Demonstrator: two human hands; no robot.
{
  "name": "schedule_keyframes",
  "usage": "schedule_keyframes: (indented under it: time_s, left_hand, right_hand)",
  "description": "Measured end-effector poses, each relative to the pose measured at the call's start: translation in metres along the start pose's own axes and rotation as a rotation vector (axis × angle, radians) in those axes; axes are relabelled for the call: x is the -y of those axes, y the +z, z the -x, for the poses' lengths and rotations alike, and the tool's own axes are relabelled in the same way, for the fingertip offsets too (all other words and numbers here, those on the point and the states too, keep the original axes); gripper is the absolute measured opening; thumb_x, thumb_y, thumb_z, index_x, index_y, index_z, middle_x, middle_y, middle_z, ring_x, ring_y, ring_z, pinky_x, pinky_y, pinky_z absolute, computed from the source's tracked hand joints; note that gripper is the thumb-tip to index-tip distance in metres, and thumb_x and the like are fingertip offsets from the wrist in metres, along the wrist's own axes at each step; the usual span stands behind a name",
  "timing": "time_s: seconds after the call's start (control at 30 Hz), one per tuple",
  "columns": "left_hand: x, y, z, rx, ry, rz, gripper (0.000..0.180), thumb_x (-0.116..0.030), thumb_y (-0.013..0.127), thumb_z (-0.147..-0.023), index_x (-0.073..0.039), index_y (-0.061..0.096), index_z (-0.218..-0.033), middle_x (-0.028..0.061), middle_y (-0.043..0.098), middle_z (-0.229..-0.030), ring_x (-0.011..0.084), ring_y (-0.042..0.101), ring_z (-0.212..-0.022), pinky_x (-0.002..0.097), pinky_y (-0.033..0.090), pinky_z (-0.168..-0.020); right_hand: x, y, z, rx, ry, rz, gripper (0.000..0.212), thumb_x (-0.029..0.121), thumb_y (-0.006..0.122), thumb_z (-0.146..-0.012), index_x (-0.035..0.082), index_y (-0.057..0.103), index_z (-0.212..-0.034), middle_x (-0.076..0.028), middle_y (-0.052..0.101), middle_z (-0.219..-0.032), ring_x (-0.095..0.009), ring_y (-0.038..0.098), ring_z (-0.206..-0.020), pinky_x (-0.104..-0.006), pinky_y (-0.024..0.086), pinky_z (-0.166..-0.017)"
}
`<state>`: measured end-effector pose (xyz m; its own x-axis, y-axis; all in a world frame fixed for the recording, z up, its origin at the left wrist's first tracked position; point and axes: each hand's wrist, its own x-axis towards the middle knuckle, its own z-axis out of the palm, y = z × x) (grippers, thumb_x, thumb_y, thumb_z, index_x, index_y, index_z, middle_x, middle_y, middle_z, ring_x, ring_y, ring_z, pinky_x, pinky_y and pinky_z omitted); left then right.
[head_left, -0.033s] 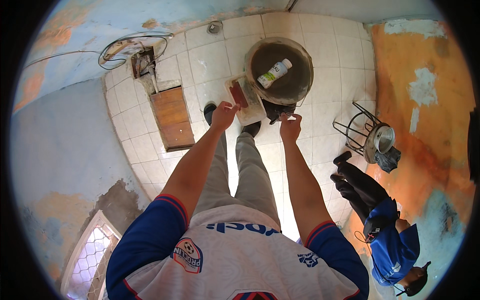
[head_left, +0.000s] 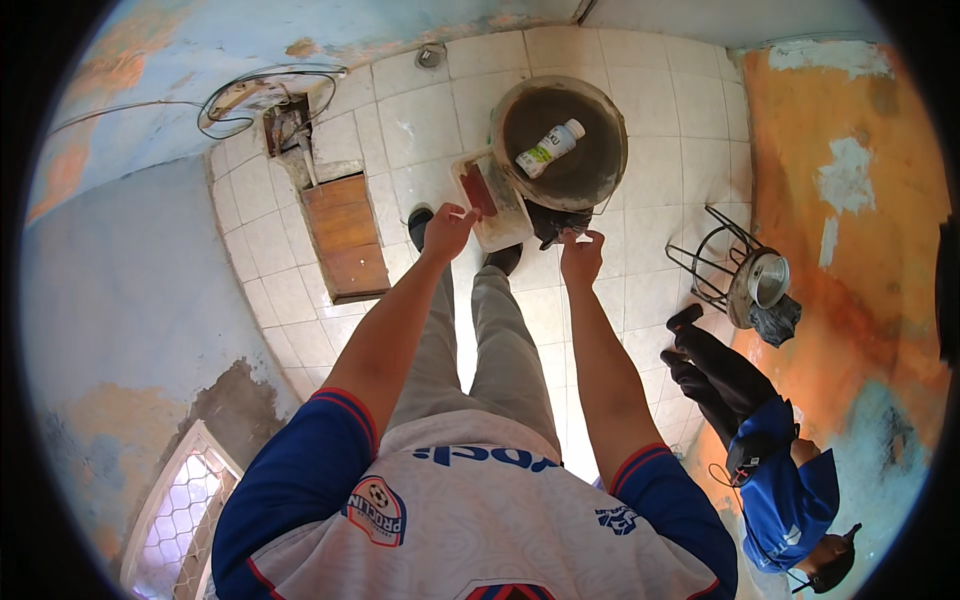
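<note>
My left hand point(head_left: 449, 233) is closed, thumb and fingertips pinched together. It overlaps the edge of a plastering float point(head_left: 503, 226) with a dark red handle; I cannot tell whether it touches it. My right hand point(head_left: 580, 257) is also pinched closed, in front of a crumpled black plastic bag point(head_left: 548, 222). Whatever the fingertips of either hand hold is too small to make out. Just beyond stands a large round bucket point(head_left: 612, 172) with grey-brown contents. On top lies a white bottle point(head_left: 549, 149) with a green label, and the float leans by the bucket's left side.
A wooden panel point(head_left: 345, 238) is set in the tiled floor point(head_left: 423, 122) at left, below a wall opening with looped black cable point(head_left: 225, 128). To the right stands a metal-legged stool point(head_left: 742, 300) bearing a clear container point(head_left: 768, 280). A person in blue point(head_left: 790, 500) is at lower right.
</note>
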<state>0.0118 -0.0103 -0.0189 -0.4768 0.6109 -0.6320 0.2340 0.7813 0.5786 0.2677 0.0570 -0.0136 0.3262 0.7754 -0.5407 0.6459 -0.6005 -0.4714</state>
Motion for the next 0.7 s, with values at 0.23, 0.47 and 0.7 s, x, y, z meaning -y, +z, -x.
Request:
schedule_keyframes:
  time_s: [0.23, 0.47, 0.7]
  left_hand:
    - [0.004, 0.002, -0.008, 0.050, 0.067, -0.096, 0.043, -0.043, 0.072, -0.085, -0.002, 0.063, -0.097, 0.0163, 0.069, -0.082, 0.0316, 0.069, -0.079, 0.0400, 0.053, -0.072]
    - [0.022, -0.017, -0.006, -0.090, 0.151, -0.102, 0.024, -0.023, 0.064, -0.085, -0.001, 0.056, -0.089, 0.0209, 0.066, -0.079, 0.0407, 0.066, -0.076, 0.0456, 0.051, -0.069]
    - [-0.042, -0.108, 0.025, -0.106, 0.346, 0.003, 0.018, -0.012, 0.055, -0.092, -0.002, 0.062, -0.107, 0.0163, 0.070, -0.088, 0.0247, 0.068, -0.073, 0.0373, 0.052, -0.067]
  right_hand:
    - [-0.030, 0.001, 0.001, 0.006, -0.050, -0.117, 0.051, 0.037, 0.075, -0.087, 0.005, 0.054, -0.120, -0.010, 0.065, -0.088, -0.024, 0.065, -0.076, -0.0381, 0.051, -0.071]
    - [-0.046, 0.004, -0.009, 0.039, -0.041, -0.156, 0.041, 0.028, 0.072, -0.092, 0.005, 0.054, -0.122, -0.010, 0.063, -0.091, -0.018, 0.064, -0.071, -0.0352, 0.050, -0.065]
    - [-0.075, -0.004, -0.015, 0.021, -0.049, -0.188, 0.042, 0.028, 0.072, -0.092, 0.005, 0.054, -0.122, -0.008, 0.061, -0.086, -0.018, 0.063, -0.069, -0.0340, 0.049, -0.066]
